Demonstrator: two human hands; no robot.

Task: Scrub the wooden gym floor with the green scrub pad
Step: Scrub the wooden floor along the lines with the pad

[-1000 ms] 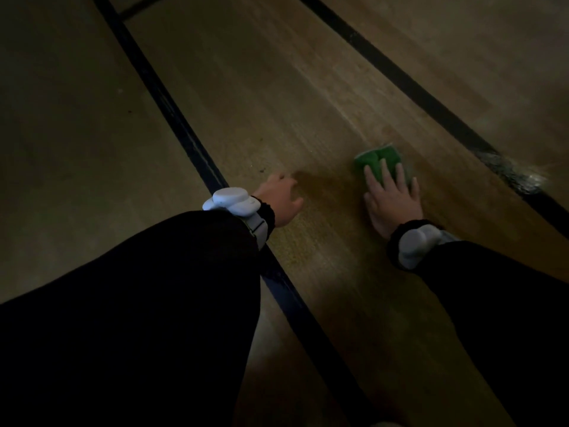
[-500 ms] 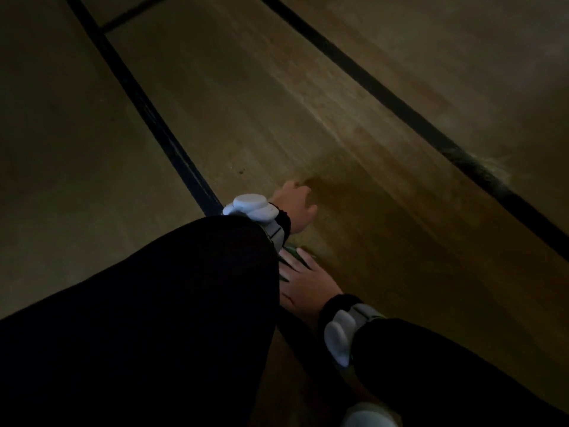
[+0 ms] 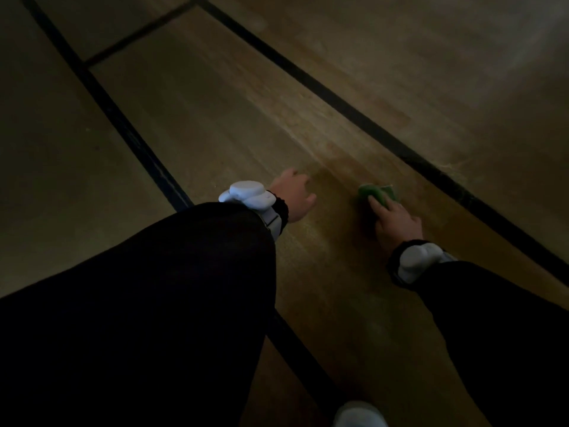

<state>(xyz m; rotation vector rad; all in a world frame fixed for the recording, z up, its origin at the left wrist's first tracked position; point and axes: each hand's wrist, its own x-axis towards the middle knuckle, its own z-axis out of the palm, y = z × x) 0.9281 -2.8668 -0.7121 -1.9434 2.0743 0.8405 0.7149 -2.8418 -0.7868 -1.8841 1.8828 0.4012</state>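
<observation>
The green scrub pad (image 3: 378, 193) lies flat on the wooden gym floor (image 3: 234, 124), right of centre. My right hand (image 3: 395, 220) presses down on the pad's near half with fingers stretched over it. My left hand (image 3: 292, 192) rests on the bare floor to the left of the pad, about a hand's width away, fingers curled down and holding nothing. Both wrists carry white bands over black sleeves. The floor around the pad looks darker and damp.
Black court lines cross the floor: one (image 3: 363, 121) runs diagonally just right of the pad, another (image 3: 129, 134) passes left under my left arm. A scuffed, dusty patch (image 3: 455, 171) sits on the right line. A white shoe tip (image 3: 358, 416) shows at the bottom edge.
My right hand slid the pad from far right back toward my left wrist, then out again to the right and forward. My left hand stayed planted on the floor.
</observation>
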